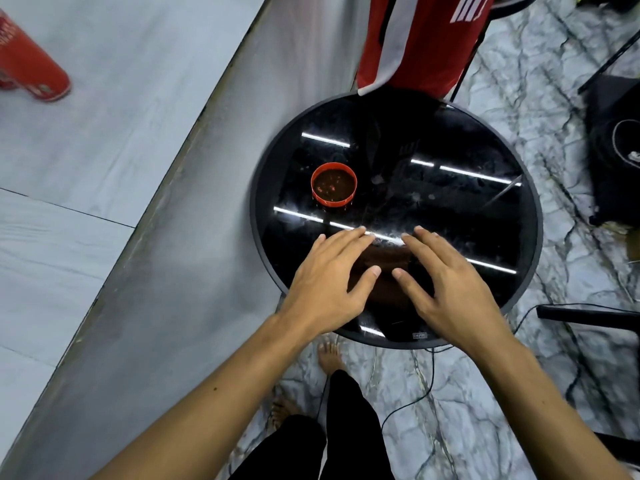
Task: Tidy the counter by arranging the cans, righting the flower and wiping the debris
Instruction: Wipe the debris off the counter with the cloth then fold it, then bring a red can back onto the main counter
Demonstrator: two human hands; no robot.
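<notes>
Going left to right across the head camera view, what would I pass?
the red can → red pot → right hand → black object on the floor

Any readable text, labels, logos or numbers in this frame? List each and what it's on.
No text can be read.
Red can: white print, too blurred to read.
Red fabric: white slanted bars like a logo, no legible letters.
Small label at the near edge of the black table: too small to read.
</notes>
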